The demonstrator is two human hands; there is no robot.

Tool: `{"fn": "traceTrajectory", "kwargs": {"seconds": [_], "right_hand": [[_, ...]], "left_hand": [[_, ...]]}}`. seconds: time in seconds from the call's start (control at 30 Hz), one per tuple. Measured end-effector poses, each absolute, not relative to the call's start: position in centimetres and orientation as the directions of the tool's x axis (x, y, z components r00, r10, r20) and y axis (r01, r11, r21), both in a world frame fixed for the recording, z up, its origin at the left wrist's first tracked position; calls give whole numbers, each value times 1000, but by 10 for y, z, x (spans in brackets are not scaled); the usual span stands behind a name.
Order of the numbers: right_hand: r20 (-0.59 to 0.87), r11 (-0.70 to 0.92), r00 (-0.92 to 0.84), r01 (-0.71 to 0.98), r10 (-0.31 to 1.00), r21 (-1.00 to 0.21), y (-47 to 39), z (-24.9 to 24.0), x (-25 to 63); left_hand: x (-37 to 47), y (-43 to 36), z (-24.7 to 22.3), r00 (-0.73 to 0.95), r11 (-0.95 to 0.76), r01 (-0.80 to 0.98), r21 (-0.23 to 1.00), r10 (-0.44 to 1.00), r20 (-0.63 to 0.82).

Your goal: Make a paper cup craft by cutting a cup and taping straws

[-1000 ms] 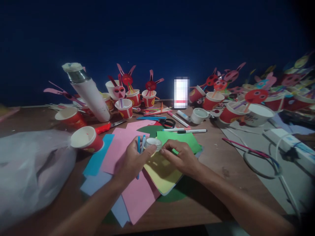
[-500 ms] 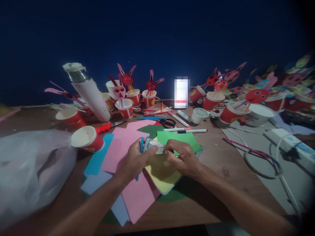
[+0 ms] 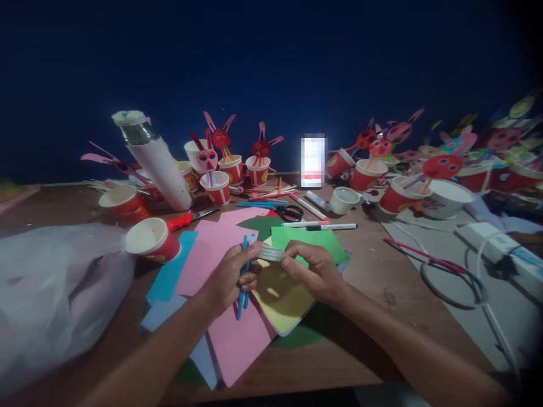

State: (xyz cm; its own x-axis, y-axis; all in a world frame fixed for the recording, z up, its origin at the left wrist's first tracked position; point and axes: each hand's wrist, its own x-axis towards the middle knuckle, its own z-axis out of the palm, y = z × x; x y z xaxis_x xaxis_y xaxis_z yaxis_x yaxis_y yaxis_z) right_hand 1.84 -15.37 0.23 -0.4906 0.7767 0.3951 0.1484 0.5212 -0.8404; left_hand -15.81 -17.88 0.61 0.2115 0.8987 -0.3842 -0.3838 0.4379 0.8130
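Observation:
My left hand (image 3: 232,277) is closed round blue sticks (image 3: 245,282) that stand nearly upright in its fingers. Between its thumb and forefinger is one side of a pale tape roll (image 3: 270,254), now seen edge-on. My right hand (image 3: 313,270) pinches at the roll's right side, its thumb and forefinger pressed together. Whether a loose tape end is between them is too small to tell. Below the hands lie a yellow sheet (image 3: 282,299), a green sheet (image 3: 314,240) and pink paper (image 3: 241,345).
A paper cup (image 3: 153,240) and a plastic bag (image 3: 59,294) are at the left. Behind the papers lie black scissors (image 3: 291,212), a red-handled knife (image 3: 182,221) and markers (image 3: 333,226). A power strip (image 3: 504,251) with cables is at the right.
The tape roll has turned from showing its open ring to nearly edge-on. My left fingers have shifted on it, and the blue sticks now stand more upright. My right hand has hardly moved.

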Motion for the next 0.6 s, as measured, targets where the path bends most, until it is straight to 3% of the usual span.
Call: {"fn": "traceTrajectory", "kwargs": {"seconds": [0.27, 0.47, 0.6], "right_hand": [[436, 538, -506, 68, 745, -840, -153, 0, 19], [468, 526, -316, 131, 825, -840, -147, -2, 20], [491, 570, -425, 72, 760, -819, -146, 1, 19]], "left_hand": [[-163, -175, 7, 265, 530, -473, 703, 847, -460], [-165, -175, 7, 316, 587, -472, 658, 809, -496], [-164, -176, 5, 354, 609, -427, 668, 793, -495]]}}
